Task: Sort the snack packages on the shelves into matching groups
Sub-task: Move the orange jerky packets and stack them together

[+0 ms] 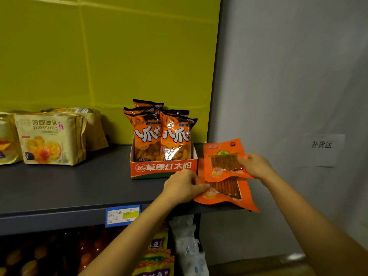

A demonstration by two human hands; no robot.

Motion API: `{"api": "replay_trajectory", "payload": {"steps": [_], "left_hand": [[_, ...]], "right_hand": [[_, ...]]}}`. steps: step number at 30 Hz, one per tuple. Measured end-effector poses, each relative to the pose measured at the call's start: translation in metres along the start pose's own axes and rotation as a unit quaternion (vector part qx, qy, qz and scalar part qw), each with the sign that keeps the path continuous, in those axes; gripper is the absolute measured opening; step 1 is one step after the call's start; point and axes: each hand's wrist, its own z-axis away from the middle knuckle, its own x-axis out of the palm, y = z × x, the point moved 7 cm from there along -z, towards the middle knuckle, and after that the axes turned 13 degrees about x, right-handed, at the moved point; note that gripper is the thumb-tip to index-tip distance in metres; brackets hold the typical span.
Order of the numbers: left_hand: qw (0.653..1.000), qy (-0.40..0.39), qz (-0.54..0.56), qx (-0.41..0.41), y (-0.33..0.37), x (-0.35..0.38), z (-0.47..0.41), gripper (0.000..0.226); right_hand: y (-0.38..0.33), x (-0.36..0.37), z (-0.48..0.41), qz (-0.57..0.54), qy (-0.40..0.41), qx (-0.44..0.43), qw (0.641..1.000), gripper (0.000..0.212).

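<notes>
Two flat orange snack packs with clear windows lie overlapping at the right end of the dark shelf (69, 188). My right hand (255, 165) holds the upper orange pack (221, 156) by its right edge, thumb on top. My left hand (184, 186) pinches the left edge of the lower orange pack (227, 194), which juts past the shelf's front edge. Just left of them stands a red-and-white display box (163, 167) holding several upright orange chip bags (161, 136).
Beige croissant bags (49, 138) stand in a row at the shelf's left. A blue price tag (122, 215) hangs on the shelf's front edge. Below are more snack bags (157, 255) and white packs (187, 242). A grey wall with a paper sign (321, 149) lies to the right.
</notes>
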Motion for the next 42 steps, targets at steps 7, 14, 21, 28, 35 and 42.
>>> {"api": "replay_trajectory", "payload": {"steps": [7, 14, 21, 28, 35, 42], "left_hand": [[0.96, -0.015, 0.274, 0.052, 0.027, -0.005, 0.015, 0.012], [0.938, 0.089, 0.324, 0.086, 0.03, -0.058, 0.046, 0.009], [0.91, 0.287, 0.291, 0.061, -0.023, -0.158, 0.143, 0.013], [0.863, 0.445, 0.237, -0.028, -0.096, -0.246, 0.293, 0.05], [0.815, 0.545, 0.139, -0.137, -0.164, -0.315, 0.451, 0.019], [0.797, 0.574, 0.048, -0.183, -0.211, -0.392, 0.606, 0.019]], "right_hand": [[0.028, -0.073, 0.026, -0.172, 0.126, -0.031, 0.976, 0.055], [0.013, -0.111, 0.077, -0.268, 0.158, -0.1, 0.945, 0.038], [-0.079, -0.063, 0.111, -0.35, 0.034, -0.205, 0.913, 0.02], [-0.187, 0.043, 0.17, -0.387, -0.116, -0.275, 0.873, 0.02], [-0.292, 0.138, 0.275, -0.396, -0.214, -0.326, 0.831, 0.033], [-0.402, 0.231, 0.402, -0.424, -0.264, -0.334, 0.799, 0.017]]}}
